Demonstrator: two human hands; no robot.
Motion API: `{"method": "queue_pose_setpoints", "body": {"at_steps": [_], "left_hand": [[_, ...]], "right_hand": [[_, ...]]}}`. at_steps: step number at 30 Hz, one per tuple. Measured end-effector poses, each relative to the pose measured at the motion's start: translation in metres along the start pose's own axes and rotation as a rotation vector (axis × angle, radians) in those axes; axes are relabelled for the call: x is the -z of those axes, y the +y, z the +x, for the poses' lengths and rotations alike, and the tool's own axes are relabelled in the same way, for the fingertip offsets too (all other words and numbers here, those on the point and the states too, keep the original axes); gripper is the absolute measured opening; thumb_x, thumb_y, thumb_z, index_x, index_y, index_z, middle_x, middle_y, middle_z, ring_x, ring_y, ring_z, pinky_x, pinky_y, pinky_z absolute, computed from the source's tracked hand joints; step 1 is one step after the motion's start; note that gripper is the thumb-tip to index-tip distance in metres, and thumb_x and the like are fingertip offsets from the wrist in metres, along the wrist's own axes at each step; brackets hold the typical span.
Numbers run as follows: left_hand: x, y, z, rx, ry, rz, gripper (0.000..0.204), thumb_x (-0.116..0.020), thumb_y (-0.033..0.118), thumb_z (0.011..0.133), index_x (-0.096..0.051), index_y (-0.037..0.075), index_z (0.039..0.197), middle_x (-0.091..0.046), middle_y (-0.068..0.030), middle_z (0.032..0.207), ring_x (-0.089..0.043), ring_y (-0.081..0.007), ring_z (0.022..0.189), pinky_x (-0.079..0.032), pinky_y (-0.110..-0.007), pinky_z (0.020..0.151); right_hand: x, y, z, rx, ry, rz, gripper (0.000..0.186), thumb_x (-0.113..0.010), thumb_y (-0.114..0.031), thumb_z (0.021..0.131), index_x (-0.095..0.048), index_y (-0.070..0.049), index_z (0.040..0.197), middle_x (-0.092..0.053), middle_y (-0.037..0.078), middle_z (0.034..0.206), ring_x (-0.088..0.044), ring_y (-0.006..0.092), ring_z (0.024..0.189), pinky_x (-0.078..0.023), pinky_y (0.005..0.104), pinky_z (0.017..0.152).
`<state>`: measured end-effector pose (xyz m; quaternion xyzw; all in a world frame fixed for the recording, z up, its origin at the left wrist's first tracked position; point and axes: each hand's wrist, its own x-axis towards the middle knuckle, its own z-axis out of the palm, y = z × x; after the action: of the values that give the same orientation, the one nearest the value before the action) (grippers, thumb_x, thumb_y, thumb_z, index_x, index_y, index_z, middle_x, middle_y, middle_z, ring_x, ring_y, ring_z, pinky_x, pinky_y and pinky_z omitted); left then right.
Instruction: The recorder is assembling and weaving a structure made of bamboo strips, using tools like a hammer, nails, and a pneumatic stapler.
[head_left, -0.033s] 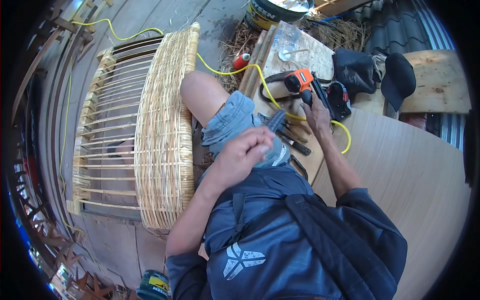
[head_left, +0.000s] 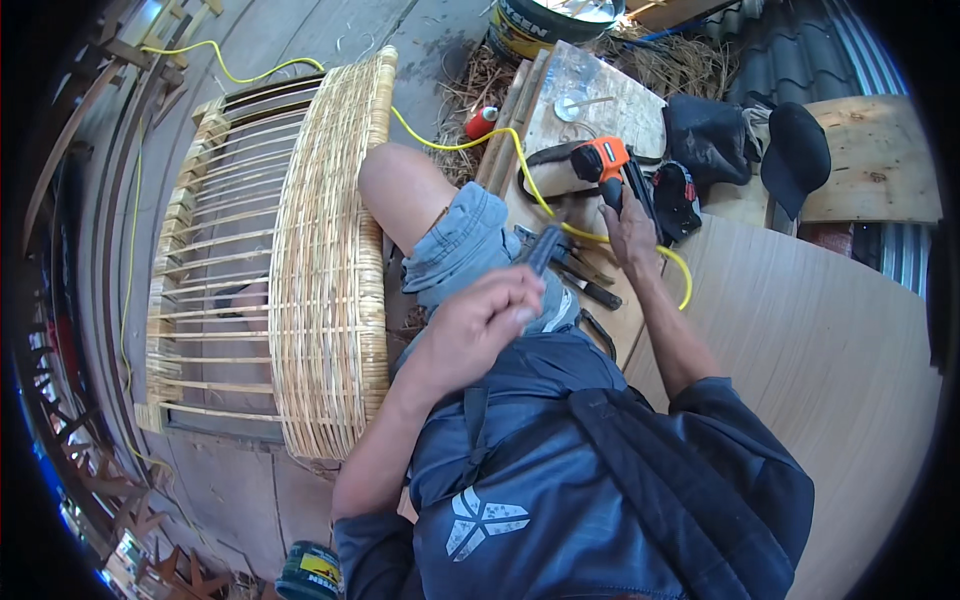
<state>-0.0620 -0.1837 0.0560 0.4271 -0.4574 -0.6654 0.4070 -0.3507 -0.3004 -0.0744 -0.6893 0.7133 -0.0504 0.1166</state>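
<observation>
My left hand (head_left: 480,318) is closed around a dark grey, handle-shaped tool (head_left: 543,249) that juts up past the fist. Its far end is blurred, so I cannot make out its kind. Over the work board, my right hand (head_left: 632,232) grips the black handle of an orange-and-black nail gun (head_left: 603,158). A yellow air hose (head_left: 524,165) loops around by the gun. To my left, against my bare knee, lies a woven rattan frame (head_left: 325,250) with thin parallel rods (head_left: 232,240) across its open side; neither hand touches it.
Hand tools (head_left: 597,293) lie beside my thigh. A dark cap (head_left: 797,160) and a dark bag (head_left: 708,140) rest behind the gun. At right is a wood-grain panel (head_left: 800,330). A red bottle (head_left: 481,122), buckets (head_left: 309,572) and plant scraps (head_left: 685,65) stand or lie around.
The tool in my left hand has tipped slightly more upright, its tip shifting a little left. My right hand and the nail gun have barely moved.
</observation>
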Motion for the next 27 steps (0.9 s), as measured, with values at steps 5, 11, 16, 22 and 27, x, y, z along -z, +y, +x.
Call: {"method": "queue_pose_setpoints", "body": {"at_steps": [5, 11, 16, 22, 27], "left_hand": [[0.004, 0.025, -0.036, -0.162, -0.045, 0.24, 0.008, -0.06, 0.002, 0.082, -0.06, 0.002, 0.09, -0.06, -0.0109, 0.106, -0.061, -0.0219, 0.093, -0.048, -0.028, 0.079], [-0.015, 0.052, -0.065, -0.182, 0.001, 0.155, 0.013, -0.064, -0.002, 0.076, -0.065, 0.003, 0.088, -0.061, -0.0113, 0.107, -0.061, -0.0243, 0.1, -0.049, -0.033, 0.086], [-0.029, 0.035, -0.062, -0.548, 0.063, 0.287, 0.013, -0.058, 0.011, 0.083, -0.056, 0.004, 0.094, -0.055, -0.0089, 0.109, -0.059, -0.0245, 0.084, -0.048, -0.034, 0.071], [-0.036, 0.037, -0.066, -0.679, 0.116, 0.405, 0.014, -0.051, 0.015, 0.079, -0.046, 0.002, 0.078, -0.047, -0.0102, 0.085, -0.054, -0.0277, 0.068, -0.044, -0.039, 0.06], [-0.04, 0.033, -0.069, -0.79, 0.091, 0.31, 0.013, -0.051, 0.011, 0.078, -0.046, 0.001, 0.072, -0.049, -0.0116, 0.085, -0.057, -0.0306, 0.069, -0.046, -0.04, 0.055]], "right_hand": [[-0.021, 0.003, -0.005, -0.191, 0.088, -0.044, 0.045, -0.058, -0.032, 0.085, -0.045, -0.007, 0.12, -0.06, 0.021, 0.095, -0.06, 0.0396, 0.086, -0.046, 0.0502, 0.073], [-0.034, -0.002, 0.001, -0.23, -0.008, -0.078, 0.046, -0.069, -0.032, 0.076, -0.053, -0.006, 0.11, -0.061, 0.017, 0.103, -0.06, 0.0348, 0.094, -0.047, 0.0461, 0.081], [0.04, -0.015, -0.015, 0.148, -0.211, 0.542, 0.042, -0.049, -0.04, 0.092, -0.061, 0.0, 0.099, -0.062, 0.006, 0.081, -0.059, 0.0166, 0.07, -0.045, 0.0298, 0.063], [0.084, -0.121, -0.058, -0.532, -0.832, 1.038, 0.056, -0.042, -0.061, 0.088, -0.055, -0.007, 0.079, -0.057, 0.003, 0.065, -0.053, 0.0117, 0.048, -0.04, 0.0225, 0.043], [0.081, -0.133, -0.069, -0.786, -1.129, 1.364, 0.039, -0.052, -0.04, 0.092, -0.055, -0.002, 0.1, -0.057, 0.004, 0.072, -0.058, 0.0131, 0.055, -0.049, 0.0226, 0.044]]}}
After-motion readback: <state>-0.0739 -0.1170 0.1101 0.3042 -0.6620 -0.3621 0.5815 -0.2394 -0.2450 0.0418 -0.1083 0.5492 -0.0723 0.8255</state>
